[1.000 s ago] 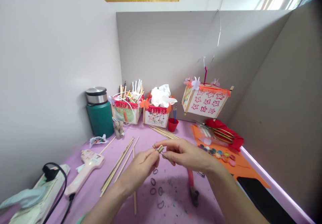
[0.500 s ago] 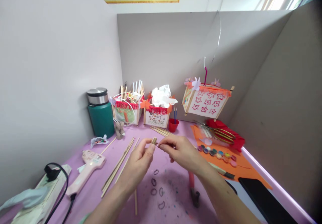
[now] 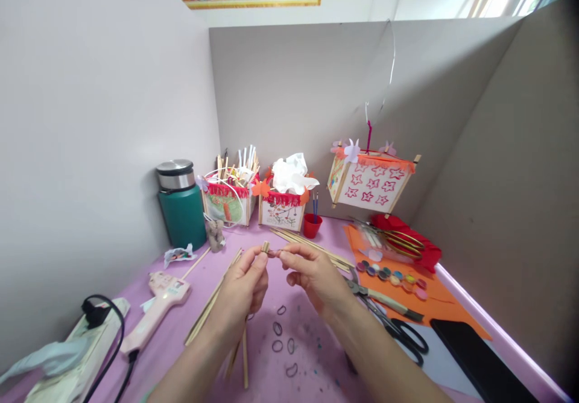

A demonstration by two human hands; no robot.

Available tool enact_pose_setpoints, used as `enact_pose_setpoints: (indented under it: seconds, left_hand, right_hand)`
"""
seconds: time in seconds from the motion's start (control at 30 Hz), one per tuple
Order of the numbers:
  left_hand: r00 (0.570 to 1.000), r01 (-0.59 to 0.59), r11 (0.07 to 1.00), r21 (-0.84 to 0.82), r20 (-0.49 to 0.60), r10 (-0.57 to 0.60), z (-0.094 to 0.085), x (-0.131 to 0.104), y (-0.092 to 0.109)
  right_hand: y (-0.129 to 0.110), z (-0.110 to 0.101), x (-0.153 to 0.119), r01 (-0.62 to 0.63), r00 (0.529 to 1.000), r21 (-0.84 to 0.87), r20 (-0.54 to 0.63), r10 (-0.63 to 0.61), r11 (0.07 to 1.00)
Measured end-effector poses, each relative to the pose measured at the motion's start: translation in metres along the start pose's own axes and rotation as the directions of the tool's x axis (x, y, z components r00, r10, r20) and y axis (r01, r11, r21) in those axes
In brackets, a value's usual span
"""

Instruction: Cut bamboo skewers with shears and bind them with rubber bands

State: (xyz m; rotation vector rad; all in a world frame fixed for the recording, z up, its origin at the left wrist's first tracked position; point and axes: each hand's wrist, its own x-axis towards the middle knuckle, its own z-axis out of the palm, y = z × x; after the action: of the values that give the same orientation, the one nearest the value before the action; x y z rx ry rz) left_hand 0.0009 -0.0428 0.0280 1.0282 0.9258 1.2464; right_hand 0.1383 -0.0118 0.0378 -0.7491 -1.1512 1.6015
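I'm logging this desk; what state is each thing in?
Left hand, pinching stick bundle
Right hand, pinching dark band
Dark band, stretched between hands
Loose bands, lying on table
Bottle, upright, lid on
Glue gun, lying down
Black scissors, lying down
Lantern, hanging
Red cup, upright, holding brushes
Phone, lying flat

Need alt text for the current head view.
A person's left hand grips a small bundle of wooden sticks while the right hand holds a thin dark band stretched from its end. Dark loops lie below on the lilac tabletop, with a pink glue gun left, black-handled scissors right and a decorated lantern hanging behind.
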Motion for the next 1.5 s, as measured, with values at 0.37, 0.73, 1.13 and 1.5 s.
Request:
enact_pose_setpoints:
  seconds: [0.37,0.73,1.13,1.5]
  left_hand:
    - [0.995,0.099,0.994,0.046,0.022,-0.100,-0.003,0.003,0.000]
    - [0.909,-0.279,0.371,0.886,0.119,0.399,-0.005,-0.004,-0.008]
    - [0.965,-0.149,0.219,0.964,0.093,0.246,0.007,-0.011,-0.002]
    - [0.963,-0.251,0.405,0.879,0.184,0.197,0.005,-0.012,0.003]
  right_hand:
    - [0.000,0.004,-0.006,0.193,0.964,-0.241,0.227,-0.139,0.951]
    - [-0.021,0.003,-0.016,0.355,0.933,-0.711,0.310,-0.183,0.607]
    - [-0.021,0.006,-0.022,0.503,0.856,-0.803,0.410,-0.315,0.321]
    - [-0.014,-0.018,0.002,0.056,0.996,-0.474,0.089,-0.015,0.878]
